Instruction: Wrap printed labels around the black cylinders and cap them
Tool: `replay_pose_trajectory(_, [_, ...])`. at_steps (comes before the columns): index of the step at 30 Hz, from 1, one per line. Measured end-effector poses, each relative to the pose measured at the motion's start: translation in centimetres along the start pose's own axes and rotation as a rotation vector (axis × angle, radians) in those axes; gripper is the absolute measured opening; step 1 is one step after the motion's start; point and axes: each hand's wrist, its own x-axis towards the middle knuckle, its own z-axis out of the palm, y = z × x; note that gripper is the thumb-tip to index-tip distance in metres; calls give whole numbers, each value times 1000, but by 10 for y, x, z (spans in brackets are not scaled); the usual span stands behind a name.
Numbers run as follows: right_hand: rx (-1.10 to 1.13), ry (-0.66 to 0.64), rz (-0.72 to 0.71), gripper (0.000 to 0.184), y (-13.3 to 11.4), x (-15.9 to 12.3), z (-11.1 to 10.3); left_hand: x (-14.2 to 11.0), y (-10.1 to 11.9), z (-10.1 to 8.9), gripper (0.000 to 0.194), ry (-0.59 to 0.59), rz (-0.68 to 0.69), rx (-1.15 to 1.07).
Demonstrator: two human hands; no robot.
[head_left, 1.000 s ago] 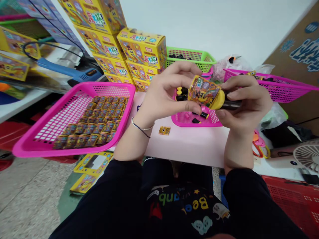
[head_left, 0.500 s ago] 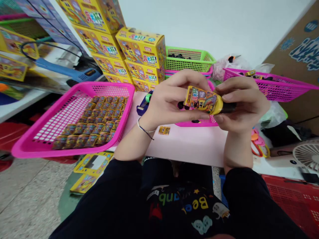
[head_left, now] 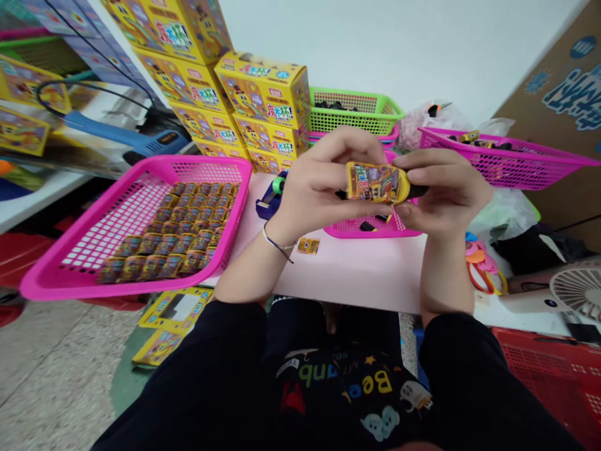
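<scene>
While 1 yellow printed container [head_left: 373,183] is being held right of upper centre, long axis sideways, its left end is being gripped by the left hand [head_left: 322,185], its right end by the right hand [head_left: 448,191].

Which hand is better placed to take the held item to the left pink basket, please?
Probably the left hand: it grips the printed item and is nearer the pink basket than the right hand.

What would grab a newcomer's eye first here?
Likely the big pink basket at left, with its rows of small printed pieces. Behind it stands a stack of yellow boxes. Near centre, the left hand and right hand hold a yellow printed item.
</scene>
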Motion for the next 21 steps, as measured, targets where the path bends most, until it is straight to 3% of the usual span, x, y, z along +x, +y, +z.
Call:
replay_pose_trajectory(3, [96,-13,89,47,1,-6,0,-1,-7,2,48,12,14,-5])
replay_pose_trajectory(8, [8,-39,188,51,-3,-16,3,5,-13,4,19,169,325,-52])
replay_pose_trajectory(13, [-42,-48,45,57,-4,-12,1,7,-11,-6,30,92,186,59])
replay_pose_trajectory(18, [-165,-87,57,44,-9,-7,0,12,-22,-17,26,83,343,114])
replay_pose_trajectory(21, [-207,-46,45,39,-15,-5,3,13,-23,-21,24,80,378,106])
